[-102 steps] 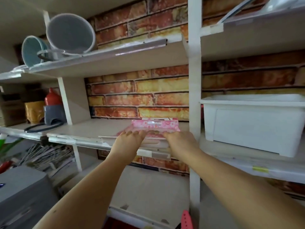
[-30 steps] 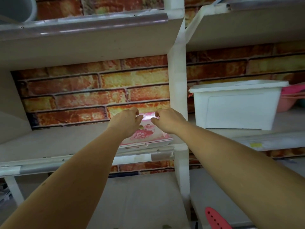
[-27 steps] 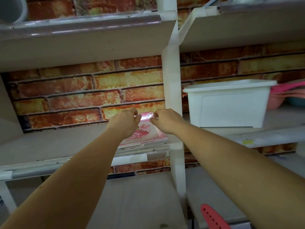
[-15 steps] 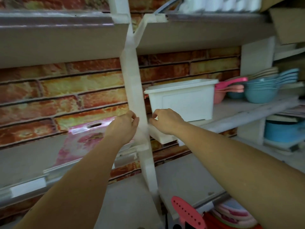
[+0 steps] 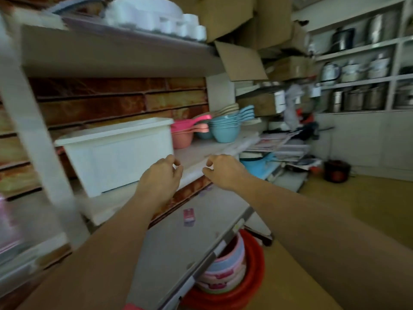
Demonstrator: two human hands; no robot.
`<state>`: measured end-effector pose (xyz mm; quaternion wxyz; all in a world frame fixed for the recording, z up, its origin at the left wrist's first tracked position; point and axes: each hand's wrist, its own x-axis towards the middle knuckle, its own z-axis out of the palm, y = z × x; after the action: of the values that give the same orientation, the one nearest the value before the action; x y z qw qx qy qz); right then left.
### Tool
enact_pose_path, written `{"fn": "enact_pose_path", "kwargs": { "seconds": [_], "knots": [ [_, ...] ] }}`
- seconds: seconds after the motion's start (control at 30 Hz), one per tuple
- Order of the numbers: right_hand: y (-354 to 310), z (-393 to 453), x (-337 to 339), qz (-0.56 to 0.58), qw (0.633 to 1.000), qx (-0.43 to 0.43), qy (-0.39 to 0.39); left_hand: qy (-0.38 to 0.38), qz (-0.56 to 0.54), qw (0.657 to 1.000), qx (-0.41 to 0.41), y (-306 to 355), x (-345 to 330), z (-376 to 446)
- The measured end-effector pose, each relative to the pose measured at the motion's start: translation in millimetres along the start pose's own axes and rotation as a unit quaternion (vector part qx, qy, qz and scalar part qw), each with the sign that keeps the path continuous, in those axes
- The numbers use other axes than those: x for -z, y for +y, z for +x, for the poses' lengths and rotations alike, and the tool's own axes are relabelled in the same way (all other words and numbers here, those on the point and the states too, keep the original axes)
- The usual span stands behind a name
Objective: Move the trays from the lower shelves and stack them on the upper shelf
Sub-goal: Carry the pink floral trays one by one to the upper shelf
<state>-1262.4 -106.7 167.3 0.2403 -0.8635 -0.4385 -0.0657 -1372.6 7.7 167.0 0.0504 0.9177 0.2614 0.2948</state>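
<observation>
Both hands, left hand and right hand, hover mid-frame with fingers loosely curled, holding nothing, likely free to fetch another tray

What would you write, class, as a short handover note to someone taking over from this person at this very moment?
Left hand: loosely curled, holding nothing.
Right hand: the same, empty, in front of the shelf edge.
A pink floral tray shows blurred at the far left on that shelf level, beside the white bin.
More pink trays sit stacked inside a red basin under the lowest shelf.
Left to do: fetch those and stack them on the upper shelf.
</observation>
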Motion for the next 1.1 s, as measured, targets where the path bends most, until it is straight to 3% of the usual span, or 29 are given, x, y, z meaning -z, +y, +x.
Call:
{"fn": "enact_pose_path", "kwargs": {
  "seconds": [0.27, 0.63, 0.83, 1.1],
  "knots": [
    [148.1, -11.1, 50.3, -0.036, 0.997, -0.07, 0.001, -0.027, -0.04, 0.997, -0.063, 143.4, -81.6, 38.8],
    [338.1, -0.4, 108.4, -0.063, 0.992, -0.108, -0.023, -0.068, -0.059, 0.993, -0.07, 318.6, -187.2, 90.9],
    [408.4, 13.3, 125.7, -0.051, 0.991, -0.126, 0.012, -0.074, -0.06, 0.991, -0.096, 369.0, -228.2, 124.2],
    [493.2, 84.5, 104.2, -0.059, 0.987, -0.148, -0.005, -0.106, -0.075, 0.987, -0.098, 382.2, -317.6, 199.3]
  ]
}}
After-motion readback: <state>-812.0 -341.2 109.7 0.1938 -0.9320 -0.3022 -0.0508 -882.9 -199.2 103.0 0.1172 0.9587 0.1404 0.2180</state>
